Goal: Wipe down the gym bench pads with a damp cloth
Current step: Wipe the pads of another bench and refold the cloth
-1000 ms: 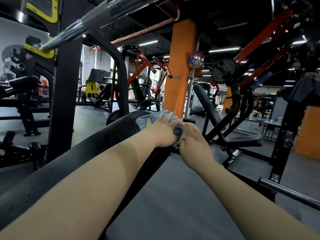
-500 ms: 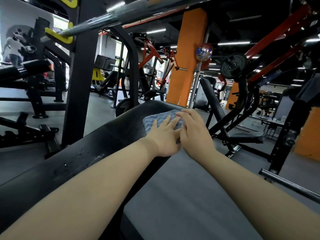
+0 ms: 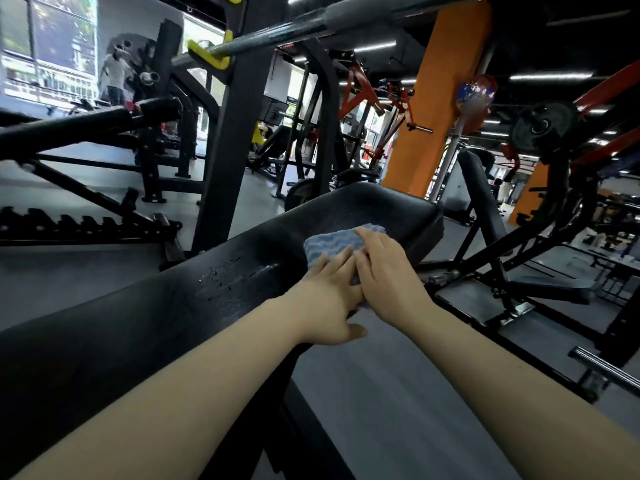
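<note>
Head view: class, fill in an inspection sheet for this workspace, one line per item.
Surface: black bench pad, water droplets near its middle.
Job's things: blue cloth flat on the pad near its far end.
Clutter: nothing seen on the pad.
Grippers: left hand and right hand both press the cloth with straight fingers, side by side.
Cables: nothing seen.
Surroundings: barbell racked overhead, orange pillar behind, another bench to the right, grey floor.
</note>
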Available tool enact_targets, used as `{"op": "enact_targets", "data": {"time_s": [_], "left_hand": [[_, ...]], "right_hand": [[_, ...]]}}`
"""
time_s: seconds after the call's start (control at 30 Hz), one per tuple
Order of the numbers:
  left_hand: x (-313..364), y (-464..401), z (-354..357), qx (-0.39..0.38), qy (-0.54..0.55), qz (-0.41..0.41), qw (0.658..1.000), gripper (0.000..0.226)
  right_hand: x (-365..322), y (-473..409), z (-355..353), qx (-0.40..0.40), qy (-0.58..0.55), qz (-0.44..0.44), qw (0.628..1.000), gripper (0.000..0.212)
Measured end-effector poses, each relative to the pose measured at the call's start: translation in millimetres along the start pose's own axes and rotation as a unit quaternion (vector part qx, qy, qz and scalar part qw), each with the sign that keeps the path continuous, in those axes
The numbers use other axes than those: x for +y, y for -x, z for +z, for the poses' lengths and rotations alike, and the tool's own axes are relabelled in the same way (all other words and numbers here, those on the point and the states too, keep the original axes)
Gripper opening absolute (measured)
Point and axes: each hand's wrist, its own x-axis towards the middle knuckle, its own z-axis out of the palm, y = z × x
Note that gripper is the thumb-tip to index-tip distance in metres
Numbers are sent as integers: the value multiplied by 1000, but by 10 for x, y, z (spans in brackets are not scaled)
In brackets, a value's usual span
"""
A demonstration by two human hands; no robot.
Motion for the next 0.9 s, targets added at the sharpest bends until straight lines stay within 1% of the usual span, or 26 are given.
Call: {"op": "enact_targets", "data": {"time_s": [0.07, 0.1, 0.17, 0.2, 0.27, 0.37, 0.47, 0.57, 0.63, 0.7, 0.8, 0.87, 0.9], "left_hand": [[-56, 214, 30, 5, 33, -10, 999, 70], [-87, 320, 31, 13, 67, -24, 997, 71], [-151, 521, 13, 50, 136, -68, 987, 70], [-178, 612, 8, 69, 147, -95, 982, 68], [-232, 763, 13, 84, 125, -147, 978, 64], [-258, 899, 18, 67, 114, -211, 969, 63], [-220, 935, -1, 73, 82, -251, 962, 61], [-169, 1010, 22, 84, 38, -263, 960, 55], [-198, 1093, 32, 88, 35, -262, 960, 56], [-265, 1162, 9, 72, 49, -259, 962, 59], [-332, 1216, -49, 33, 54, -239, 969, 64], [-383, 1260, -82, 23, 59, -237, 969, 68], [-416, 1284, -82, 15, 63, -241, 968, 71]], "right_hand": [[-10, -22, 20, -19, 56, -19, 998, 39], [-10, -44, 29, -31, 88, -20, 995, 40], [-36, -81, 68, -60, 157, -4, 986, 44], [-61, -85, 101, -71, 191, 4, 979, 50], [-147, -49, 172, -85, 241, 22, 967, 62], [-307, 31, 262, -102, 228, 15, 968, 70], [-407, 148, 312, -132, 194, -54, 971, 72], [-312, 238, 261, -144, 191, -126, 963, 77], [-133, 136, 173, -116, 201, -143, 962, 74], [45, -70, 88, -107, 224, -100, 963, 70], [50, -305, 106, -133, 272, -9, 953, 62], [-100, -318, 198, -161, 283, 12, 945, 54], [-182, -284, 237, -172, 279, 2, 945, 52]]}}
